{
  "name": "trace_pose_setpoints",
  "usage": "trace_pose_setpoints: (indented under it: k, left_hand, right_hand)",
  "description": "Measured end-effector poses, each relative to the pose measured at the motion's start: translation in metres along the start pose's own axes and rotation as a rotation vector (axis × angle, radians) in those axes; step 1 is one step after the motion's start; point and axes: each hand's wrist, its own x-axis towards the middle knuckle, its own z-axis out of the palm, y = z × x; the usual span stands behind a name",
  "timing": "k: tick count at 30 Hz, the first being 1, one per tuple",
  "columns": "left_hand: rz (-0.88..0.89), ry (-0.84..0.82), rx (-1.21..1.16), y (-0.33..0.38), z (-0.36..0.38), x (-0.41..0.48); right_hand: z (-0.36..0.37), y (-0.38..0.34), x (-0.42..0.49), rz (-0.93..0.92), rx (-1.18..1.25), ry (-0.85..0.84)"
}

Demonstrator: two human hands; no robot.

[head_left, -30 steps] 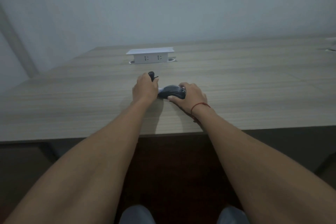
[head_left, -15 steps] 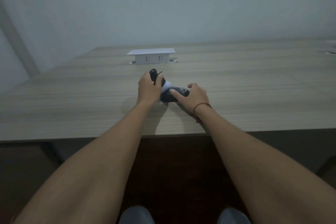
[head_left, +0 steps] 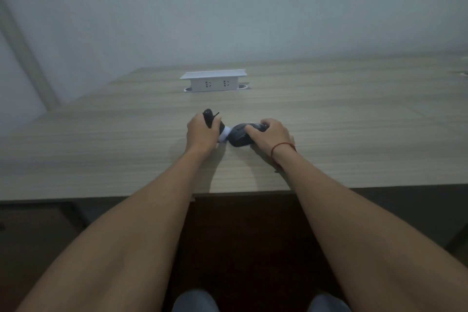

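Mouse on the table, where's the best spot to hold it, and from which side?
Take the mouse across its rounded back, from above and the right, as the right hand does. It lies low on the table, hump up, so its sides offer a hold. The white piece and the left hand, gripping a black piece, crowd its left end.

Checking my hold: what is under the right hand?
A dark rounded mouse-shaped object on the wooden table, the right hand curled over it. A white piece shows between it and the black slim object the left hand grips. Covered: the dark object's right side and underside.
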Motion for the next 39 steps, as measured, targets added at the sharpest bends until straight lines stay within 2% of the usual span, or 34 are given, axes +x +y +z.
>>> trace_pose_setpoints:
  k: [3, 7, 9, 13, 17, 21, 24, 27, 30, 32, 34, 37, 39]
  left_hand:
    - [0.011, 0.034, -0.128, 0.01, 0.0, 0.001]
    - [0.056, -0.004, -0.003, 0.003, 0.004, -0.004]
    - [0.077, 0.002, 0.045, 0.001, 0.001, -0.003]
    - [0.104, 0.005, -0.084, 0.004, -0.004, -0.007]
    - [0.148, -0.017, 0.07, -0.004, -0.006, -0.009]
    - [0.19, 0.023, -0.08, 0.01, -0.004, -0.012]
    - [0.18, -0.007, -0.006, 0.008, 0.001, -0.015]
    - [0.203, -0.029, 0.048, 0.008, 0.0, -0.014]
    - [0.199, 0.024, -0.087, 0.01, -0.001, -0.017]
    - [0.207, -0.019, -0.014, 0.007, 0.002, -0.02]
    - [0.19, -0.039, 0.051, 0.004, 0.001, -0.02]
    - [0.193, 0.027, -0.074, 0.011, 0.0, -0.015]
    - [0.197, -0.016, -0.115, 0.018, 0.003, -0.016]
  right_hand:
    - [-0.002, 0.001, 0.0, -0.006, 0.004, -0.047]
    - [-0.002, 0.002, 0.0, -0.033, 0.031, -0.084]
    - [0.002, 0.001, 0.001, -0.034, -0.05, -0.061]
    - [0.011, -0.002, -0.002, -0.017, -0.215, -0.032]
    - [0.009, 0.001, -0.002, -0.039, -0.151, -0.03]
    - [0.006, 0.001, -0.003, -0.028, -0.078, -0.059]
    - [0.005, 0.001, -0.003, -0.031, -0.026, -0.102]
    - [0.003, 0.0, -0.002, -0.055, -0.097, -0.106]
    - [0.007, -0.003, -0.005, -0.077, -0.198, -0.066]
    - [0.009, -0.003, -0.005, -0.094, -0.242, -0.049]
    - [0.008, -0.001, -0.005, -0.104, -0.227, -0.06]
    - [0.004, 0.0, -0.007, -0.105, -0.197, -0.087]
    - [0.003, 0.0, -0.009, -0.097, -0.171, -0.095]
